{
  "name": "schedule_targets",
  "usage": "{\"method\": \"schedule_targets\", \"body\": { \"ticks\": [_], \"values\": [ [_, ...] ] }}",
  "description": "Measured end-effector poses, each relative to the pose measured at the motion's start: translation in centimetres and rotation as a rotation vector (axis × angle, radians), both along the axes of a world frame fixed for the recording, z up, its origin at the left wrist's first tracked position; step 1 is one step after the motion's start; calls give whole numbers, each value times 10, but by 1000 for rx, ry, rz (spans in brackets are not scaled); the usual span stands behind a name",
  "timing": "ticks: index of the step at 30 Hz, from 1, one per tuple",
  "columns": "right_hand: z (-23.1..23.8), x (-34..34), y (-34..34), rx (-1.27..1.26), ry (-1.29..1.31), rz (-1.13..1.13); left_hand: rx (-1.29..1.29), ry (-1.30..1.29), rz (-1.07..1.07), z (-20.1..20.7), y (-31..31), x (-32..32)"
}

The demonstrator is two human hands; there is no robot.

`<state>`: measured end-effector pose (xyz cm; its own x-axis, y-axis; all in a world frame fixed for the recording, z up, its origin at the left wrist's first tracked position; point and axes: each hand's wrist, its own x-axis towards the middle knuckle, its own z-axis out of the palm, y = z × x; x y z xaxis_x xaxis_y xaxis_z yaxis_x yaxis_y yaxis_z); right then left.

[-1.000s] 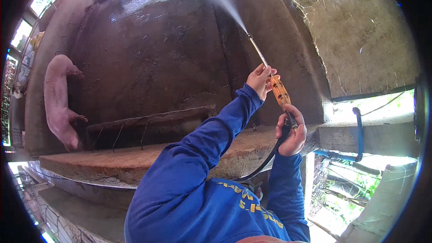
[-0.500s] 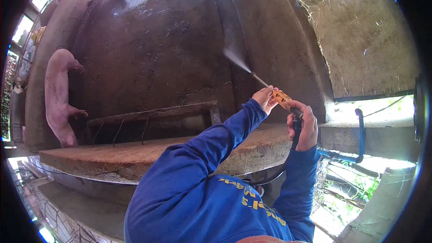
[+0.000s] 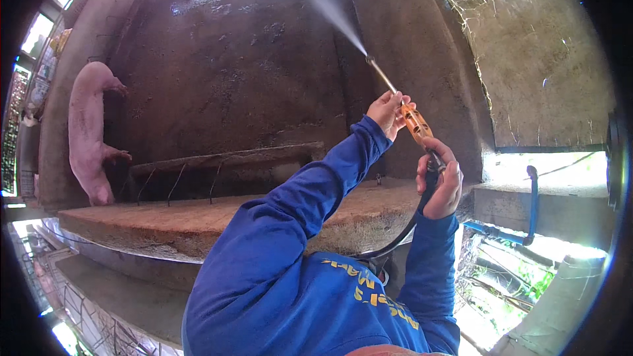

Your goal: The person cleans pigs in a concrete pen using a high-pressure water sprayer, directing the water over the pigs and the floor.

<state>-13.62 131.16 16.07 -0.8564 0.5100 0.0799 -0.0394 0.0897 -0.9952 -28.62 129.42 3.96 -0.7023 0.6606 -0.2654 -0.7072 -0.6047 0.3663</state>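
Observation:
A spray gun [image 3: 417, 124] with an orange body and a thin metal lance [image 3: 381, 74] points away from me over the pen. From its tip a white fan of water spray [image 3: 337, 16] spreads up and to the left. My left hand [image 3: 389, 113] is closed round the front of the gun, where the lance joins the body. Lower down, my right hand [image 3: 443, 183] grips its black rear end, fingers wrapped round. A black hose [image 3: 400, 232] runs from there down beneath my arms. The wet concrete floor [image 3: 244, 79] shines at the far end.
A pink pig [image 3: 89, 125] stands along the pen's left side. A low concrete wall [image 3: 178, 227] crosses in front of me, with a trough [image 3: 264, 170] and thin metal bars behind it. At right are a rough wall [image 3: 541, 59] and a blue pipe [image 3: 533, 204].
The lance has swung upward and points farther toward the pen's far end. Its spray now reaches longer and higher. Both hands keep their hold, and more of the hose shows.

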Motion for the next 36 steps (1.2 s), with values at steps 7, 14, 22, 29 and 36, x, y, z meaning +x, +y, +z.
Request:
{"method": "schedule_targets", "body": {
  "ticks": [7, 14, 22, 29, 36],
  "values": [
    [22, -4, 18, -97, -403, 37, -47, -308, -41, -43, -14, 53],
    [2, -9, 35, -299, -533, 125, -109, -411, 56, -74, -38, 70],
    [3, -10, 27, -204, -622, 169, 39, -538, 45, -84, -29, 87],
    [8, -15, 38, -182, -608, 149, 46, -534, 87, -74, -22, 79],
    [-8, -33, 25, -255, -615, 262, -40, -496, 148, -77, -59, 69]
  ]
}}
